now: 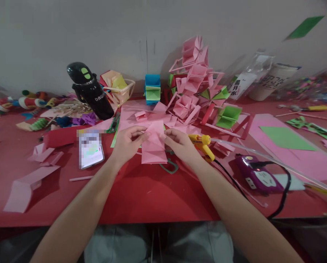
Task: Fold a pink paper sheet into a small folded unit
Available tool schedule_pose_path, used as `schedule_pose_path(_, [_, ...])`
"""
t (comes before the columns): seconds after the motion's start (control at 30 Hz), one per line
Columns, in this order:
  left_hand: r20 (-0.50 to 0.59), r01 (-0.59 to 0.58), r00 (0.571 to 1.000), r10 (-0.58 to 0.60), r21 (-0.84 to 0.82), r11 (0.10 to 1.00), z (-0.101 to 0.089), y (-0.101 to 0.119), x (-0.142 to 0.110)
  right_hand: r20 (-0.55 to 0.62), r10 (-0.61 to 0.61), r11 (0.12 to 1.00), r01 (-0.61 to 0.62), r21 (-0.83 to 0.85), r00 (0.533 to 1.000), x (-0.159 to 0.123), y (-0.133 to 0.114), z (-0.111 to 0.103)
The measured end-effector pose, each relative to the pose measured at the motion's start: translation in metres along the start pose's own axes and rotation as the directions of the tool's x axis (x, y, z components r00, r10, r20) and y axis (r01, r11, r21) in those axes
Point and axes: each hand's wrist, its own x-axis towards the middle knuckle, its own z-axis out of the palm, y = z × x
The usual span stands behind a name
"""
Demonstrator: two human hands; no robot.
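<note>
Between my two hands is a folded strip of pink paper (pixel 154 148), held up over the red table. My left hand (pixel 130 140) pinches its left edge between thumb and fingers. On the opposite edge, my right hand (pixel 180 144) pinches it the same way. Creases run across the paper, and its lower end hangs toward me. Just right of my right hand lies a yellow glue gun (pixel 203 144). Partly hidden behind the paper are scissors with a grey-green handle (pixel 170 167). A green-and-black utility knife (pixel 114 122) rests beyond my left hand.
A pile of pink folded-paper boxes (pixel 192 84) rises at the back. A phone (pixel 90 149) and a black bottle (pixel 90 91) stand left. To the right are a purple power strip (pixel 258 175) with a cord, green paper (pixel 286 138) and a paper cup (pixel 271 82).
</note>
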Motion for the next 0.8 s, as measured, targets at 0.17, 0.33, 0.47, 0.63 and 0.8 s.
schedule_pose_path(0.17, [-0.013,-0.01,1.0,0.01,0.001,1.0,0.001,0.001,-0.001,0.045,0.024,0.999,-0.027,0.047,0.999,-0.001,0.002,0.003])
schedule_pose_path(0.33, [-0.035,0.024,0.999,-0.025,-0.033,0.999,0.001,0.005,-0.001,0.034,0.013,0.999,-0.014,0.035,0.999,0.001,0.005,0.002])
schedule_pose_path(0.47, [-0.027,0.063,0.998,-0.065,-0.056,0.996,-0.001,0.006,0.0,0.04,0.019,0.998,-0.021,0.056,0.999,0.002,0.007,0.001])
schedule_pose_path(0.63, [0.042,0.101,0.994,-0.098,-0.063,0.993,-0.001,0.002,0.001,0.032,0.048,0.996,-0.051,0.075,0.998,0.002,0.009,0.001])
schedule_pose_path(0.8, [0.006,0.043,0.999,-0.043,-0.02,0.999,0.006,-0.004,-0.002,0.034,0.022,0.996,-0.025,0.085,0.999,-0.002,0.002,0.007])
